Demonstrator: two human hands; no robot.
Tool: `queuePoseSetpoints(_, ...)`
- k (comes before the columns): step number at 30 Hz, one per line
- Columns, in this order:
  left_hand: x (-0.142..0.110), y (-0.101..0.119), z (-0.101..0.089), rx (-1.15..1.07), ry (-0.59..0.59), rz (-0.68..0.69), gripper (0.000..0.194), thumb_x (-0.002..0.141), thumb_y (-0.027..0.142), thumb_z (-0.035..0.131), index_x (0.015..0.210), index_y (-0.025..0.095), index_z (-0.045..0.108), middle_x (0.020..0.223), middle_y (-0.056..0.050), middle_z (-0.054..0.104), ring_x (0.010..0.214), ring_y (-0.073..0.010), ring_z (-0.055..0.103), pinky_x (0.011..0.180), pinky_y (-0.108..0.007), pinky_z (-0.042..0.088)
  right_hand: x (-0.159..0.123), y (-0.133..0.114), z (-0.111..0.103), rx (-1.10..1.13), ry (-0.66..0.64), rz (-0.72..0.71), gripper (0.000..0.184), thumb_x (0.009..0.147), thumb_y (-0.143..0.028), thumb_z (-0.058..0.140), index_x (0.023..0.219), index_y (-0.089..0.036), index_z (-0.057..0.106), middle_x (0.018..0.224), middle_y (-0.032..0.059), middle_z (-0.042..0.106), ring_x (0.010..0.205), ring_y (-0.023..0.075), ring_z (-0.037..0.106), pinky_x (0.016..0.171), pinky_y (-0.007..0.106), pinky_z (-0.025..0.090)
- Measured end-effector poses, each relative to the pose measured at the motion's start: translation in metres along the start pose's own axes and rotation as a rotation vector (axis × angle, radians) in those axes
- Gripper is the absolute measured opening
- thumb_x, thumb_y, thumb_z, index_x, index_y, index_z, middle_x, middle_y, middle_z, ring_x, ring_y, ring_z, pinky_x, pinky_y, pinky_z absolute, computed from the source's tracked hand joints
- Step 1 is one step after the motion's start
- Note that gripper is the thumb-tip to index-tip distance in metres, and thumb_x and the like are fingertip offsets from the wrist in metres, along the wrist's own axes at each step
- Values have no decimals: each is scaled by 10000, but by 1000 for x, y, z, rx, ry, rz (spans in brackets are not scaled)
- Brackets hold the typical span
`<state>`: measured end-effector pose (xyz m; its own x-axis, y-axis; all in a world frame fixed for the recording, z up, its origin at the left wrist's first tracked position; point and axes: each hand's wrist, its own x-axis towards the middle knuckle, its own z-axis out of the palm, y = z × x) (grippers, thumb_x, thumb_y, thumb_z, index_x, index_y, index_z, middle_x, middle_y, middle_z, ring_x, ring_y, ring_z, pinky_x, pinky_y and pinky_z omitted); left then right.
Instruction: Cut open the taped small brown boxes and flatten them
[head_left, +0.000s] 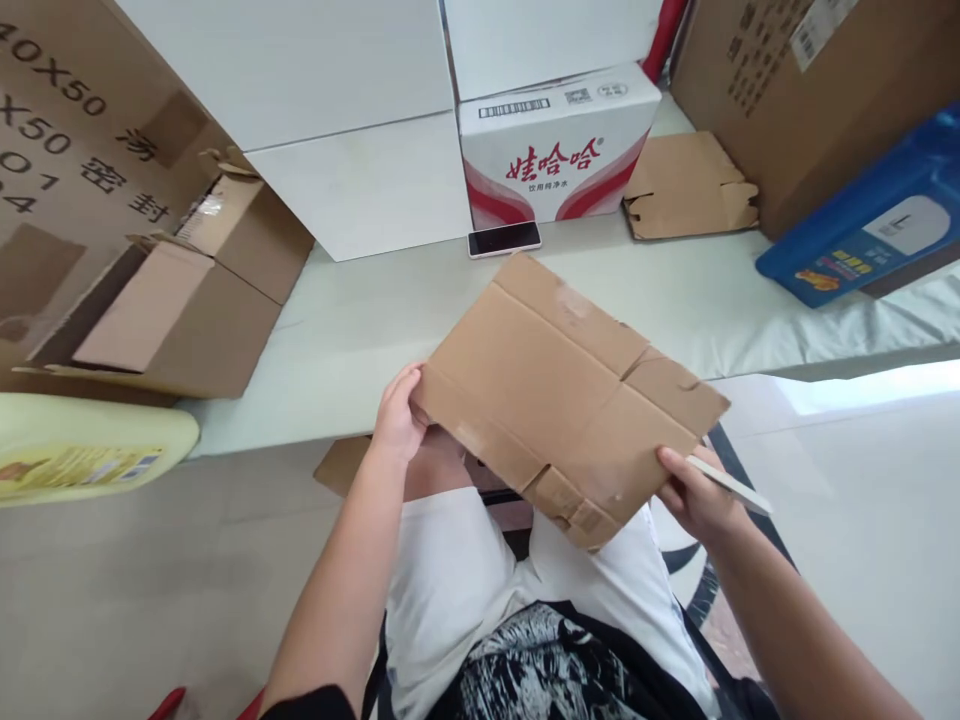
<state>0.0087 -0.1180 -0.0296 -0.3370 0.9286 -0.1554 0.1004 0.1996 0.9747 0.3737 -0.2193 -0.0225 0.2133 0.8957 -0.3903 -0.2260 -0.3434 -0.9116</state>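
A flattened brown cardboard box [547, 375] is held tilted above my lap, with fold lines and a torn taped flap along its near edge. My left hand [401, 415] grips its left corner, thumb on top. At the lower right edge, my right hand [697, 490] pinches the cardboard. A thin whitish strip-like tool [731, 485] also sticks out of my right hand; its kind is hard to make out. Beyond the cardboard, a phone [504, 240] lies on the pale-covered table.
A white and red water carton [559, 150] stands behind the phone, beside large white boxes [360, 120]. Another flat cardboard piece [686, 190] lies right of it. A blue jug [870, 220], a yellow bottle [90, 450] and an open brown box [187, 310] flank the table [360, 330].
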Motion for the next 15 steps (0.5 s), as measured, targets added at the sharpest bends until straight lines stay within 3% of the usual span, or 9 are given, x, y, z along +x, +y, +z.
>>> queuePoseSetpoints(2, 29, 0, 6, 125, 30, 79, 431, 874, 546, 533, 1071, 212, 721, 1124, -144, 788, 1114, -333, 747, 963, -504, 610, 5, -18, -5, 31, 154, -81, 507, 568, -587, 862, 589, -250, 484, 358, -79, 314, 279, 74, 256, 291, 238, 210)
queuePoseSetpoints(5, 61, -1, 12, 326, 45, 200, 308, 782, 382, 670, 1035, 220, 738, 1384, -145, 714, 1475, -377, 523, 1291, -561, 325, 26, -52, -8, 87, 468, -264, 388, 555, -397, 820, 657, -274, 467, 434, -74, 416, 320, 92, 364, 305, 245, 292)
queuePoseSetpoints(8, 72, -9, 16, 511, 0, 265, 338, 736, 302, 702, 1059, 218, 759, 1490, -142, 656, 1565, -411, 395, 1345, -578, 174, 64, -89, -4, 117, 729, -422, 351, 579, -246, 717, 676, -273, 381, 523, -81, 458, 365, 86, 432, 337, 246, 361)
queuePoseSetpoints(11, 72, -21, 16, 674, -33, 316, 435, 782, 316, 671, 1200, 214, 740, 1556, -139, 604, 1576, -414, 373, 1341, -594, 172, 116, -125, 5, 79, 873, -535, 335, 729, -182, 621, 747, -283, 302, 631, -83, 504, 406, 84, 505, 383, 262, 397)
queuePoseSetpoints(15, 73, -30, 13, 868, -41, 399, 459, 875, 346, 593, 1303, 220, 702, 1544, -153, 611, 1533, -417, 442, 1293, -625, 280, 190, -175, 17, -75, 891, -564, 316, 888, -55, 431, 807, -291, 237, 731, -83, 525, 439, 38, 528, 515, 268, 456)
